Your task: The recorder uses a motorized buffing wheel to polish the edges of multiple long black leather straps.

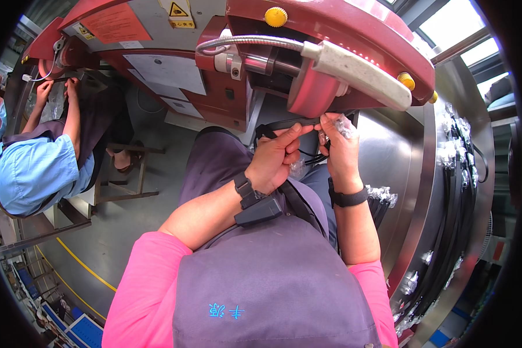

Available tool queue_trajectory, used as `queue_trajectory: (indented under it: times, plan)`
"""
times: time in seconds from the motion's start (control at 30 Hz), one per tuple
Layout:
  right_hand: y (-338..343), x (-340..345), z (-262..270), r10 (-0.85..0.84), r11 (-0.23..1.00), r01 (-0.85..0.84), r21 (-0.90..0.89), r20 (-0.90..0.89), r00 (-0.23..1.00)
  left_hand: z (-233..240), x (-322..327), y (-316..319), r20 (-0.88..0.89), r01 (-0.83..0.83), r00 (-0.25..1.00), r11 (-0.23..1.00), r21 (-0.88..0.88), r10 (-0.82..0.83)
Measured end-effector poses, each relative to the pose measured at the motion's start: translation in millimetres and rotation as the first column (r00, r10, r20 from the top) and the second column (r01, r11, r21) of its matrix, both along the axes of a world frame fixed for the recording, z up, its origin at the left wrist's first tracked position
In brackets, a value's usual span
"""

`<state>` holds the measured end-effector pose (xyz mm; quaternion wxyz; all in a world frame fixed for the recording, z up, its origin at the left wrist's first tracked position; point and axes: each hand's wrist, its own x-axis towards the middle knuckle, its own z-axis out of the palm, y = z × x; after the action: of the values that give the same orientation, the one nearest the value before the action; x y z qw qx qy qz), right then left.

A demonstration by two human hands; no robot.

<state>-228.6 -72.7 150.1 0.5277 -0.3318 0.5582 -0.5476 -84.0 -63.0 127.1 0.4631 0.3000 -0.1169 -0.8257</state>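
Just below the pink wheel (314, 89) of a red machine, both hands hold a black strap (296, 122) stretched between them. My left hand (273, 158) pinches it with thumb and forefinger, and a dark loop of it shows behind the knuckles. My right hand (340, 145) grips the strap's other part, with clear plastic wrap (344, 126) at the fingers. More black strands and clear plastic hang between the hands. Whether the strap touches the wheel cannot be told. A pale guard with a flexible metal hose (261, 40) lies over the wheel.
The red machine housing (374, 48) spans the top. At right, a steel tray (385, 143) holds black straps (379, 204) with plastic-wrapped ends; more bundles (450, 195) lie on a ledge beyond. A co-worker in a blue shirt (39, 169) sits at left by another wheel and a metal stool frame (130, 174).
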Motion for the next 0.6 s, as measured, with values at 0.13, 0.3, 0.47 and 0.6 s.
queue_trajectory:
  times: [0.13,0.3,0.47,0.6]
  plan:
    - [0.0,-2.2,-0.5,-0.022,1.000,0.022,-0.006,0.014,1.000,-1.1,-3.2,-2.1,-0.021,0.004,1.000,1.000,-0.004,-0.004]
    - [3.5,-5.4,-3.8,-0.040,0.996,0.046,-0.082,0.079,0.996,3.0,-7.2,-1.8,-0.041,0.019,0.999,0.999,-0.048,-0.021]
    - [15.1,-15.4,-14.7,0.043,0.959,-0.009,-0.282,0.112,0.993,6.2,-5.2,7.6,-0.043,0.095,0.994,0.992,-0.087,-0.099]
    - [27.2,-18.2,-15.3,0.086,0.906,-0.030,-0.423,0.115,0.990,-4.6,-2.0,17.8,-0.019,0.145,0.989,0.979,-0.142,-0.149]
